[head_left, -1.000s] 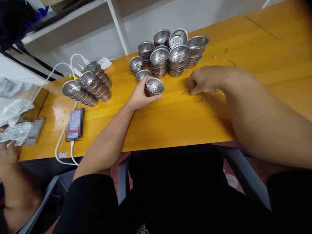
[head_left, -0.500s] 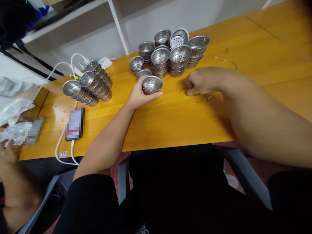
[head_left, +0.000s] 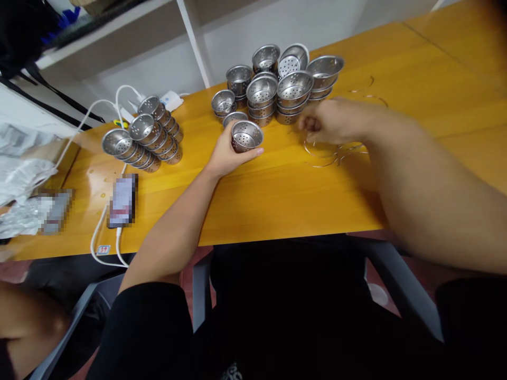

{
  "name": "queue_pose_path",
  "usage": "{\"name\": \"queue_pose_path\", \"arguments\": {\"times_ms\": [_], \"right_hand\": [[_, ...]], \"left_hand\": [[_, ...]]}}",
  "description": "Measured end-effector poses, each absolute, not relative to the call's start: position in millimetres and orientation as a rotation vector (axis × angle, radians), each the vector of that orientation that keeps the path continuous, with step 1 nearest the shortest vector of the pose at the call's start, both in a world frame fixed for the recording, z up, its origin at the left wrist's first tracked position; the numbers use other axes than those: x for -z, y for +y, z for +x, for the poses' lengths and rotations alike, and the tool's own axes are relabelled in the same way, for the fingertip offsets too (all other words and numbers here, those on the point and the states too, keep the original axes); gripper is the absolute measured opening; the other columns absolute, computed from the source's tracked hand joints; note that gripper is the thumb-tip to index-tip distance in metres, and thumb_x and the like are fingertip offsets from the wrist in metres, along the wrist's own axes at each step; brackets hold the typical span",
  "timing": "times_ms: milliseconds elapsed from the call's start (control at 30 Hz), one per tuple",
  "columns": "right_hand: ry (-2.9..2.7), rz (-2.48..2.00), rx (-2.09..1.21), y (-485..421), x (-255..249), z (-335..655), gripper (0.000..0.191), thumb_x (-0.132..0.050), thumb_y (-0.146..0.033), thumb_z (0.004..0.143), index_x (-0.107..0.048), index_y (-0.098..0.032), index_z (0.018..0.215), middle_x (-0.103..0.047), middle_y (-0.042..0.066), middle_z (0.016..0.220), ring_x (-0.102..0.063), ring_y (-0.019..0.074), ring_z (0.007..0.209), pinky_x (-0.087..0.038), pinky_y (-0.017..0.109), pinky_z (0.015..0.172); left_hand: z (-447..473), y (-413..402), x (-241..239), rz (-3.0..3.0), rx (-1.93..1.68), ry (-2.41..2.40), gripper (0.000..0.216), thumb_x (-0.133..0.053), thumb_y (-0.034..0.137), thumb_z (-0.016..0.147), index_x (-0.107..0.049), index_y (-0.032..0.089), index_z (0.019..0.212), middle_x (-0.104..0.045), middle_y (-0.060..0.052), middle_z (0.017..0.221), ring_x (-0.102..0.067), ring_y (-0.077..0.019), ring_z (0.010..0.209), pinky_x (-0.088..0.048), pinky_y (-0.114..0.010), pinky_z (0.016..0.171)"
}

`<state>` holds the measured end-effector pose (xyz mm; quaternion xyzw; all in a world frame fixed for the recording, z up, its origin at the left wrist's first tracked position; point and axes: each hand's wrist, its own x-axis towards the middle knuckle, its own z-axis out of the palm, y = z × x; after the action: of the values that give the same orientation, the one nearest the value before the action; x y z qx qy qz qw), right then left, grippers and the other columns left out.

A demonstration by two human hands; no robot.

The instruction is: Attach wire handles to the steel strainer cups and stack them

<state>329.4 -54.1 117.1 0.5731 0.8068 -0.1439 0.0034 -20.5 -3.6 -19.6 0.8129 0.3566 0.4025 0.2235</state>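
My left hand (head_left: 225, 152) is closed around a perforated metal cup (head_left: 247, 138), which tilts with its open mouth toward me, just above the table. My right hand (head_left: 322, 121) has its fingers pinched together, with a faint, blurred thin metal wire (head_left: 308, 149) at the fingertips. Beneath that hand, several curved wires (head_left: 350, 150) lie loose on the wood. Behind both hands, stacks of the same perforated cups (head_left: 261, 95) stand close together, one cup (head_left: 293, 60) tipped on its side on top.
More cup stacks (head_left: 144, 134) lean at the left, near white cables (head_left: 95, 227) and a phone (head_left: 122, 200). Plastic bags (head_left: 24, 174) lie at the far left of the yellow table (head_left: 269, 206). Another person's limb (head_left: 31, 311) shows at lower left.
My right hand has risen slightly from the table, away from the loose wires. My left hand holds the cup in nearly the same place. The other person's hand has left the far-left table edge.
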Motion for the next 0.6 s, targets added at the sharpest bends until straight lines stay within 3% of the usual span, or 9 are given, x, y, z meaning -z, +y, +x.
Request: {"name": "queue_pose_path", "arguments": {"times_ms": [100, 300, 467, 533, 600], "right_hand": [[2.542, 1.853, 0.413, -54, -118, 331, 0.052, -0.085, -0.004, 0.114, -0.084, -0.015, 0.165, -0.093, 0.017, 0.135, -0.077, 0.0259, 0.107, -0.053, 0.042, 0.098], [2.599, 1.944, 0.479, -64, -129, 324, 0.047, -0.078, -0.004, 0.113, -0.085, -0.019, 0.157, -0.094, 0.017, 0.138, -0.084, 0.0303, 0.123, -0.056, 0.043, 0.107], [2.742, 1.888, 0.548, -63, -123, 324, 0.059, -0.078, -0.005, 0.109, -0.083, -0.012, 0.167, -0.093, 0.021, 0.135, -0.085, 0.0340, 0.120, -0.062, 0.047, 0.115], [2.812, 1.859, 0.546, -57, -115, 326, 0.049, -0.082, -0.007, 0.105, -0.090, -0.013, 0.153, -0.095, 0.019, 0.127, -0.087, 0.0368, 0.115, -0.066, 0.051, 0.114], [2.916, 1.844, 0.611, -52, -104, 327, 0.028, -0.083, -0.011, 0.106, -0.095, -0.017, 0.130, -0.095, 0.016, 0.113, -0.088, 0.0371, 0.104, -0.069, 0.053, 0.108]], "left_hand": [[-21, -1, 21, 2.259, -1.144, 0.953, 0.110, -0.101, 0.097, 0.094, -0.059, 0.034, 0.174, -0.073, -0.016, 0.170, -0.077, -0.0427, 0.166, -0.063, -0.066, 0.146], [-17, -3, 18, 2.235, -1.138, 0.978, 0.109, -0.088, 0.098, 0.105, -0.044, 0.041, 0.186, -0.064, -0.016, 0.185, -0.070, -0.0408, 0.178, -0.061, -0.060, 0.150], [-16, -6, 16, 2.202, -1.198, 0.894, 0.108, -0.094, 0.103, 0.098, -0.057, 0.038, 0.176, -0.068, -0.015, 0.179, -0.077, -0.0405, 0.168, -0.066, -0.062, 0.145], [-16, 0, 21, 2.233, -1.227, 0.860, 0.109, -0.094, 0.106, 0.095, -0.061, 0.034, 0.170, -0.072, -0.015, 0.174, -0.078, -0.0401, 0.166, -0.064, -0.063, 0.147], [-18, 8, 29, 2.254, -1.232, 0.811, 0.112, -0.093, 0.107, 0.095, -0.060, 0.031, 0.170, -0.074, -0.014, 0.169, -0.080, -0.0385, 0.163, -0.064, -0.062, 0.146]]}}
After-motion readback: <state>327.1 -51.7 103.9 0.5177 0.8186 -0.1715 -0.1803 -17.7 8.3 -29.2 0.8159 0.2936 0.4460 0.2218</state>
